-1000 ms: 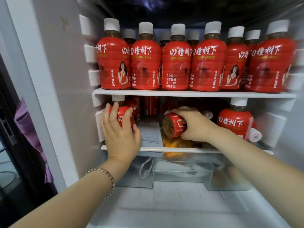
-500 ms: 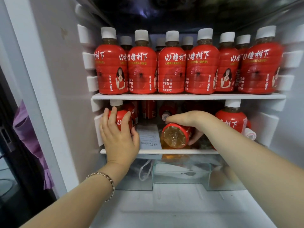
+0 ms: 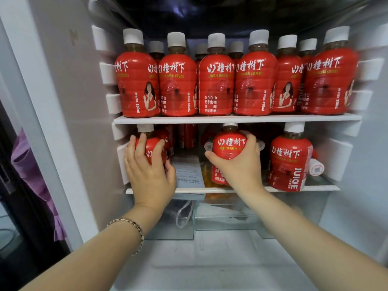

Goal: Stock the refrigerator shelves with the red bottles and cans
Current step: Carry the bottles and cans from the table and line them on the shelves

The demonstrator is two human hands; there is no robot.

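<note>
While the lower shelf [image 3: 294, 188] is being stocked, two bottles are gripped at once. The left hand [image 3: 147, 169] is curled round the left bottle [image 3: 150, 148] by the left wall, fingers spread over its shoulder. The right hand [image 3: 239, 164] is wrapped round the centre bottle [image 3: 230, 145], thumb on one side, fingers on the other. Both are held upright; base contact with the shelf cannot be told.

Step judged: seating in the front row. Next, both need to be set flat and released, with the centre bottle kept off the paper leaflet [image 3: 189, 171] lying between them.

Bottles are ribbed, round-shouldered plastic with glossy red sleeves and matte white caps. A third bottle [image 3: 290, 162] stands to the right. Behind, red cans [image 3: 188, 136] are dimly made out. Above, the upper shelf [image 3: 231, 119] is already packed at least two rows deep.
</note>
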